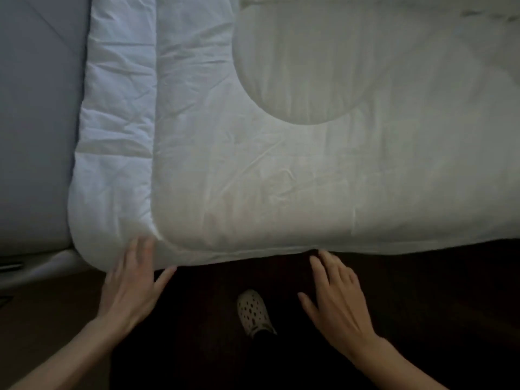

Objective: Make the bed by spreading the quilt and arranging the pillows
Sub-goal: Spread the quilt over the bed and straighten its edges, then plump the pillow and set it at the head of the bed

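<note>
Far left is the bare mattress (33, 122), greyish-blue, with its rounded near corner showing down by the floor. Right next to that the quilt (253, 178) starts: a paler, wrinkly border strip runs up the left side, then a stitched seam, then the main white panel that covers pretty much everything else out to the right edge. There's a big rounded stitched shape up in the middle of it. The quilt lies flat on the bed, and its near edge hangs just over the side toward the person.

The left hand (132, 285) is flat and spread, fingers apart, with the fingertips resting on the quilt's near left corner. It isn't pinching anything, more like pressing or smoothing. Between the hands, down on the dark floor (422, 305), you can see one white shoe (254, 312) with holes in it.

The right hand (337, 302) is also spread wide, palm down, fingertips right at the quilt's lower hem. Can't really tell if they touch the hem or sit just short of it, but nothing is clamped. It's all pretty dim, so the pillows aren't something I can pick out.
</note>
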The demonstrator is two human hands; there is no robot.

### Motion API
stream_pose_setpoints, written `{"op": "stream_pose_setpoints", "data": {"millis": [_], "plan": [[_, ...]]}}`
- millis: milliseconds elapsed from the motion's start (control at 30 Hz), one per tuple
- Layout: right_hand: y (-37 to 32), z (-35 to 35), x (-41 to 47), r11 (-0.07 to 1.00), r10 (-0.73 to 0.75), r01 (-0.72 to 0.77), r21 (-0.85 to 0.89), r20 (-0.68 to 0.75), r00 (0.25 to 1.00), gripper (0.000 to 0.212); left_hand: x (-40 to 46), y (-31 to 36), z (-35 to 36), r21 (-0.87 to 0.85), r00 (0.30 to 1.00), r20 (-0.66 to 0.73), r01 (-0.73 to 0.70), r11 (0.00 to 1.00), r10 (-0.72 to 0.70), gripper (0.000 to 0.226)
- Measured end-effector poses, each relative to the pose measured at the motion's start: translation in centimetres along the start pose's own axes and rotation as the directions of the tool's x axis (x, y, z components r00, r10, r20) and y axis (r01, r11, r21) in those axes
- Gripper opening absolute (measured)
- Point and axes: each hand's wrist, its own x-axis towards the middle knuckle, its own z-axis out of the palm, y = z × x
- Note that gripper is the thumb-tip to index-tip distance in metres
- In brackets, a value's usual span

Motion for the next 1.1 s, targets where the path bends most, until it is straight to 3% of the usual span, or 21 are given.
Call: {"op": "stream_pose_setpoints", "data": {"millis": [67,167,200,233,300,333,367,433,500,600,667,700,767,900,1000,1100], "plan": [[0.3,-1.1,3.6,0.997,-0.052,0.061,0.046,-0.172,0.984,0.072,3.3,3.4,0.1,-0.217,0.989,0.000,0.143,0.966,-0.147,0.093],[5.2,-1.6,8.3,0.993,-0.117,0.117,-0.014,-0.182,0.976,0.075,7.4,5.3,1.5,-0.313,0.958,0.009,0.275,0.909,-0.287,0.113],[8.7,-1.6,9.1,0.998,-0.017,0.009,-0.057,-0.149,0.989,0.077,8.1,4.9,2.0,-0.318,0.941,0.037,0.330,0.889,-0.336,0.118],[13.2,-1.9,9.2,0.975,0.192,-0.203,-0.085,-0.122,0.974,0.084,8.8,4.6,2.6,-0.326,0.928,0.063,0.368,0.871,-0.368,0.122],[21.6,-3.3,7.5,0.777,0.623,-0.625,-0.078,-0.048,0.781,0.107,9.5,4.5,3.1,-0.357,0.908,0.101,0.415,0.837,-0.407,0.118],[24.4,-4.2,6.6,0.707,0.707,-0.704,-0.068,0.018,0.707,0.114,9.8,4.7,3.0,-0.361,0.894,0.102,0.442,0.821,-0.436,0.113],[26.1,-5.0,6.3,0.692,0.722,-0.721,-0.042,0.072,0.688,0.114,10.0,5.4,2.7,-0.356,0.870,0.096,0.484,0.799,-0.484,0.109],[25.9,-6.2,6.5,0.722,0.690,-0.691,0.006,0.049,0.722,0.107,10.3,8.5,2.3,-0.341,0.849,0.023,0.503,0.795,-0.527,0.103],[24.0,-6.5,7.8,0.804,0.595,-0.592,0.059,-0.089,0.799,0.092,10.7,14.5,1.7,-0.335,0.902,-0.119,0.356,0.872,-0.414,0.094],[19.4,-6.3,11.1,0.975,0.220,-0.218,0.041,-0.271,0.937,0.082,11.5,25.2,1.0,-0.258,0.963,-0.259,0.010,0.966,-0.079,0.087],[19.3,-5.8,12.7,0.999,-0.036,0.029,-0.031,-0.277,0.960,0.076,12.5,31.4,1.2,-0.184,0.957,-0.271,-0.159,0.970,0.105,0.087],[20.9,-5.6,13.0,0.994,-0.090,0.070,-0.082,-0.261,0.961,0.073,12.9,33.8,1.5,-0.143,0.951,-0.262,-0.208,0.968,0.166,0.085],[26.6,-5.2,12.6,0.993,0.032,-0.053,-0.103,-0.202,0.979,0.076,13.7,37.0,2.7,-0.058,0.938,-0.275,-0.235,0.970,0.211,0.082],[39.3,-5.8,9.9,0.906,0.408,-0.421,-0.050,-0.166,0.898,0.087,14.5,37.4,4.8,0.062,0.932,-0.307,-0.180,0.982,0.190,0.078],[43.3,-6.8,8.5,0.836,0.544,-0.549,-0.009,-0.122,0.830,0.088,14.5,37.9,5.2,0.102,0.937,-0.289,-0.175,0.979,0.197,0.078],[43.1,-7.3,8.4,0.823,0.566,-0.568,-0.011,-0.073,0.821,0.089,14.1,38.2,4.7,0.102,0.959,-0.226,-0.153,0.983,0.173,0.079]]}}
